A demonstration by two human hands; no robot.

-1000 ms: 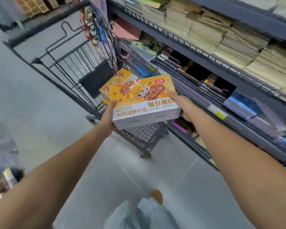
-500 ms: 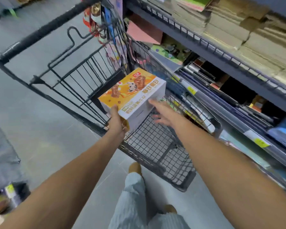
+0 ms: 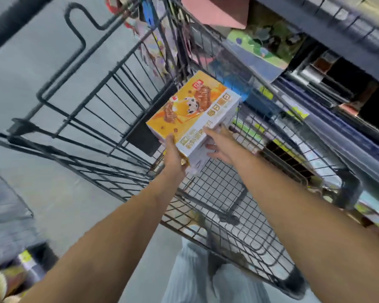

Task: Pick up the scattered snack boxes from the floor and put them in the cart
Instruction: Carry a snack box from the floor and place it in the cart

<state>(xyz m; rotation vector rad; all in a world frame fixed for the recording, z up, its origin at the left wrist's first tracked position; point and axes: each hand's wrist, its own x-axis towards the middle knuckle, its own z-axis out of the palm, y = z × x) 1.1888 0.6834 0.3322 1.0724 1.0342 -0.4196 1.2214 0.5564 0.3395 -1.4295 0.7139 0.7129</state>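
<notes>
Inside the wire basket of the cart [image 3: 109, 101], above its mesh floor, the snack box [image 3: 193, 112] is held tilted, its far end raised towards the shelving; whether its underside touches the mesh cannot be told, since both hands cover the near end. The near left corner is gripped by the left hand [image 3: 174, 154], the thumb laid on the orange top face and the fingers hidden beneath. The right hand [image 3: 221, 143] is pressed against the near white side with its fingers spread and fairly straight, and nothing is clasped in it. A small orange patch below the left hand is too blurred to be identified. On the top face a spotted cartoon figure and brown bars are printed, with a red logo patch at the far corner; large orange characters run along a white band, but they are smeared by motion and cannot be read with certainty. The cart's black handle [image 3: 13, 20] is cut off at the upper left. To the right, a dark shelf unit [image 3: 337, 22] is stacked with paper goods, and yellow tags [image 3: 300, 112] on its edge are illegible. Grey floor [image 3: 31, 73] is seen through the bars, and pale trousers [image 3: 206, 281] are visible at the bottom edge, partly behind the mesh.
</notes>
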